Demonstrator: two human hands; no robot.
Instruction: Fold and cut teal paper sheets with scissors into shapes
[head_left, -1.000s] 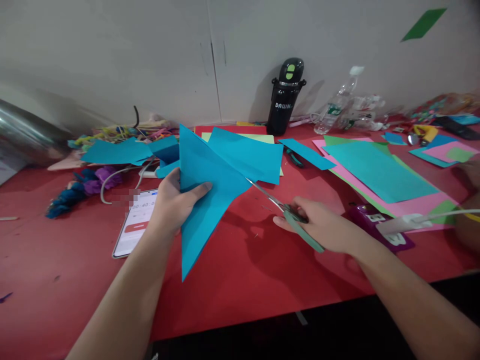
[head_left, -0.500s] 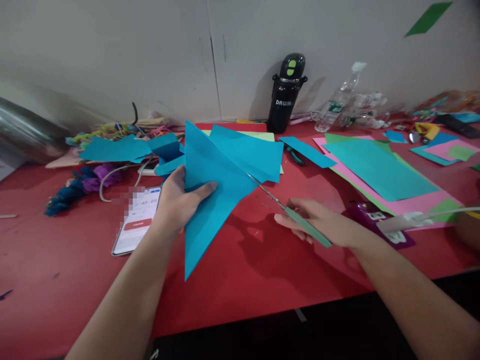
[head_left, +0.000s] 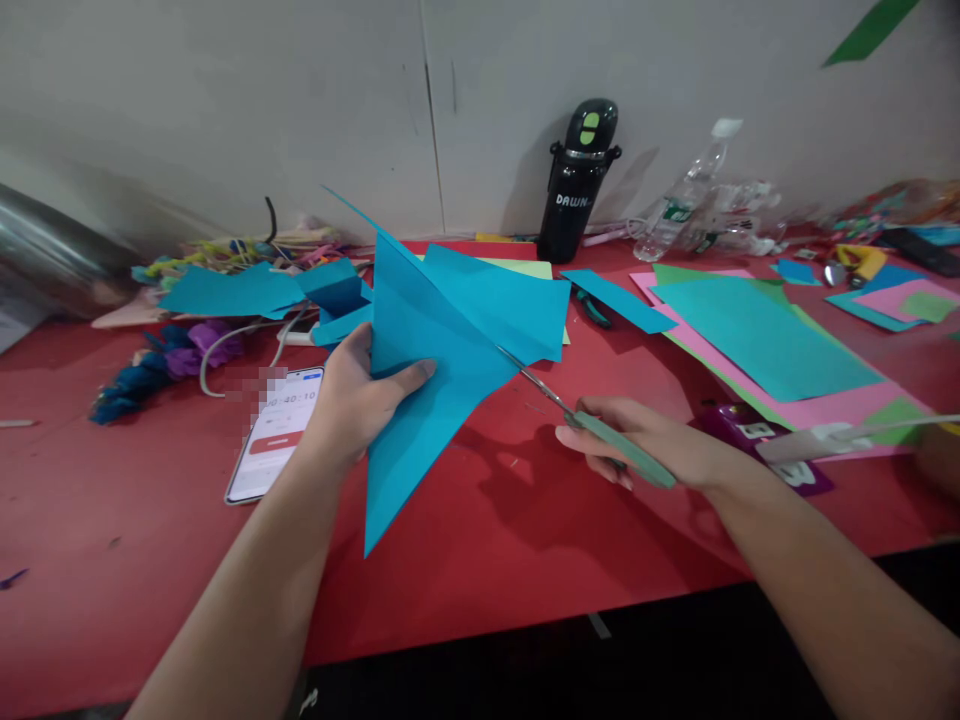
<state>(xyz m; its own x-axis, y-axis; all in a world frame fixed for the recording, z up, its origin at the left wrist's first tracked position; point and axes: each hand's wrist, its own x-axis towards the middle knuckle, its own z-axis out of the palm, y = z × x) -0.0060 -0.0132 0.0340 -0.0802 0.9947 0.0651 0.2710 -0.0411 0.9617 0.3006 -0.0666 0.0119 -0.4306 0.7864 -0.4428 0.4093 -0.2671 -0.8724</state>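
My left hand [head_left: 367, 400] grips a folded sheet of blue paper [head_left: 427, 420] by its left side, thumb flat on the front. The sheet is held up over the table and tapers to a point at the bottom. In my right hand [head_left: 630, 435] is a pair of scissors [head_left: 626, 450] with green handles. Their blades meet the paper at its right edge, and the far blade tip is hidden by the sheet. Behind it lies more blue paper [head_left: 517, 300], partly covered by the held sheet.
On the red table [head_left: 480, 590], a phone [head_left: 281, 440] showing a timer lies left of my hand. A black bottle [head_left: 576, 190] and a clear plastic bottle [head_left: 682, 205] stand by the wall. Coloured sheets [head_left: 765, 335] are stacked right, beside a purple packet [head_left: 780, 455].
A thin blue strip now sticks up past the top of the held sheet, to the upper left. The scissors' handles have shifted slightly right and look wider apart.
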